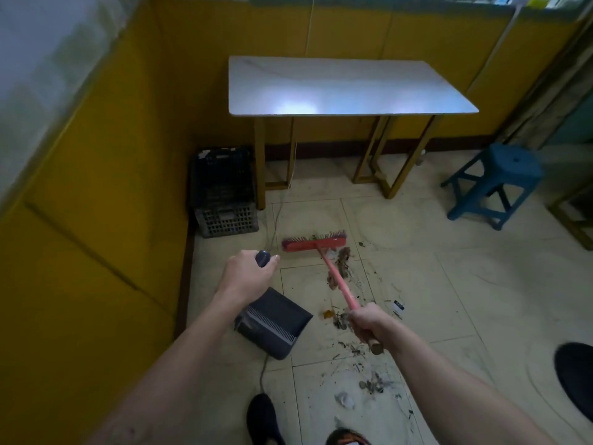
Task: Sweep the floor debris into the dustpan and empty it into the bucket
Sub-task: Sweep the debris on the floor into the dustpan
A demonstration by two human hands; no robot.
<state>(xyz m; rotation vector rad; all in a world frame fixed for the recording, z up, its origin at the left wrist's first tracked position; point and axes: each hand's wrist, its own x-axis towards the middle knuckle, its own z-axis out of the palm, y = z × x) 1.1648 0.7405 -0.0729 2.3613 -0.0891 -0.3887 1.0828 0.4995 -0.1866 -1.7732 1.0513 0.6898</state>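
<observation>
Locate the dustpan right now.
Head view, left of centre: the dustpan is below the left hand, which grips its handle, just left of the debris and the broom; a black crate stands beyond it by the wall.

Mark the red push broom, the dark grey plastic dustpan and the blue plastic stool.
red push broom [313,244]: head view, middle of its red head block.
dark grey plastic dustpan [282,311]: head view, dark pan body.
blue plastic stool [513,162]: head view, round seat top.
</observation>
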